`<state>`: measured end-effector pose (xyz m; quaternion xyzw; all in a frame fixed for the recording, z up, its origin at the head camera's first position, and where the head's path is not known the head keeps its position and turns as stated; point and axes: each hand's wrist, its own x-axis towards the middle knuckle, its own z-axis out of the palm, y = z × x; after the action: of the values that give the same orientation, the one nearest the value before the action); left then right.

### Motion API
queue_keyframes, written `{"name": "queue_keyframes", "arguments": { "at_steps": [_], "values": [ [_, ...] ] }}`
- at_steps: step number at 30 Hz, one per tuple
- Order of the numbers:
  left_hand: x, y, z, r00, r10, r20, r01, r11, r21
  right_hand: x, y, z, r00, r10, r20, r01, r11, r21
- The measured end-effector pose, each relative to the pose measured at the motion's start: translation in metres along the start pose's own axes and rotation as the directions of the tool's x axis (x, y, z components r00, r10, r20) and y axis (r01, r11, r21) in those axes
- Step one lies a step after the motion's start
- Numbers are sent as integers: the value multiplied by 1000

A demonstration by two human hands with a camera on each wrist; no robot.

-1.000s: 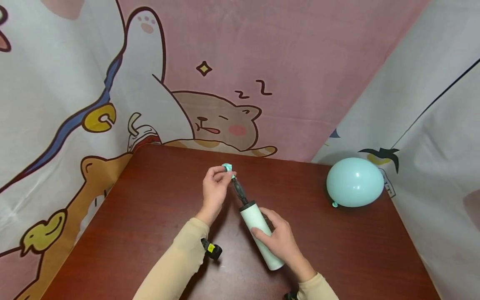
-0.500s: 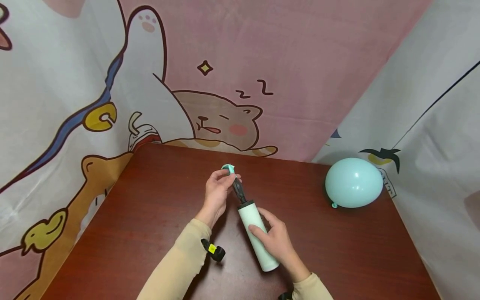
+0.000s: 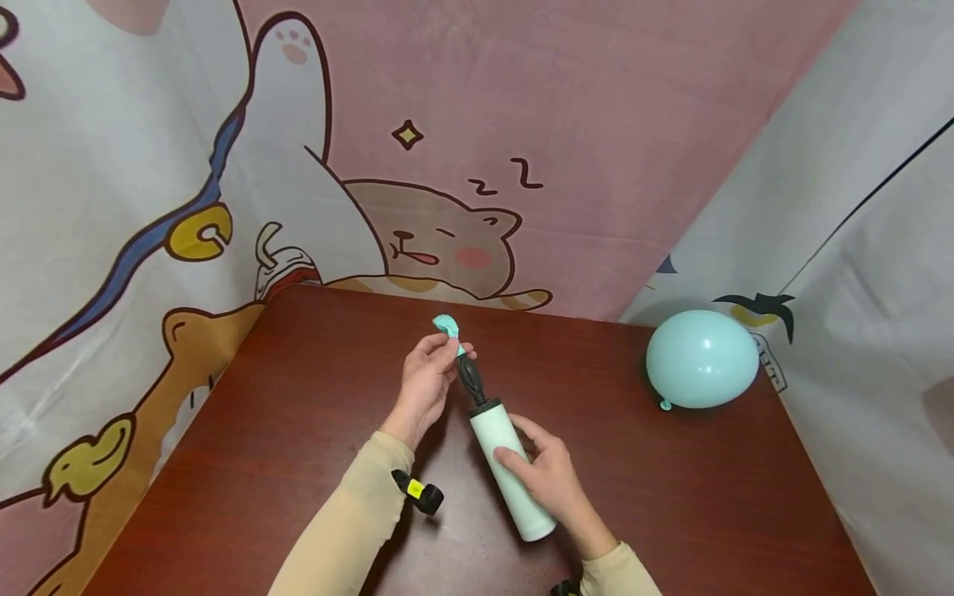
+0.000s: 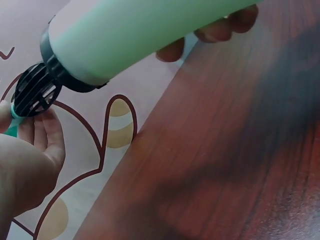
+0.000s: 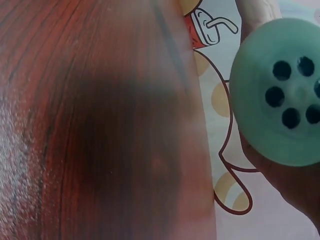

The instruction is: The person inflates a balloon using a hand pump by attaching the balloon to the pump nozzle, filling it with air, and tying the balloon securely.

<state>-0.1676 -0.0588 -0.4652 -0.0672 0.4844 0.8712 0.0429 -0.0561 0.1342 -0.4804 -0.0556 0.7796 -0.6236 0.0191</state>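
My left hand [image 3: 425,385] pinches the neck of a limp teal balloon [image 3: 446,324] at the black tip [image 3: 470,379] of the pump [image 3: 498,439] — my fingers hide how exactly they join. My right hand [image 3: 550,476] curls around the pale barrel, over the table [image 3: 298,430]. The right wrist view cuts off its holed base [image 5: 256,120] — an inflated balloon [image 3: 702,359] covers the table's far right corner.

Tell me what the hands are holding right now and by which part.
The left hand pinches the limp balloon by its neck, beside the black nozzle. The right hand grips the pump around its pale body.
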Motion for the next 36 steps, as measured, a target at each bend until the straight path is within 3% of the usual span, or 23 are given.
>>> {"name": "queue_keyframes", "arguments": {
  "at_steps": [7, 12, 16, 23, 25, 31, 36],
  "values": [
    [-1, -2, 2, 999, -15, 51, 15, 1000, 1, -1, -1, 2, 1000, 23, 7, -23, 1000, 2],
    [1, -3, 7, 994, -35, 106, 50, 989, -140, 1, -3, 2, 995, 63, 79, -66, 997, 34],
    [2, -3, 8, 997, -44, 70, 59, 970, -236, 3, -1, 2, 982, 93, 164, -112, 988, 110],
    [6, 1, 6, 999, -49, 11, 50, 961, -273, 2, 3, 3, 942, 149, 300, -196, 971, 134],
    [6, 3, 6, 999, -51, 6, 50, 959, -278, 1, 3, 4, 943, 150, 297, -189, 976, 106],
    [6, 6, 10, 999, -39, -18, 33, 962, -271, 0, 2, 8, 971, 133, 196, -139, 990, 16],
    [5, 8, 9, 1000, -31, -1, 30, 966, -258, 0, 2, 10, 987, 93, 134, -86, 994, -61]
  ]
}}
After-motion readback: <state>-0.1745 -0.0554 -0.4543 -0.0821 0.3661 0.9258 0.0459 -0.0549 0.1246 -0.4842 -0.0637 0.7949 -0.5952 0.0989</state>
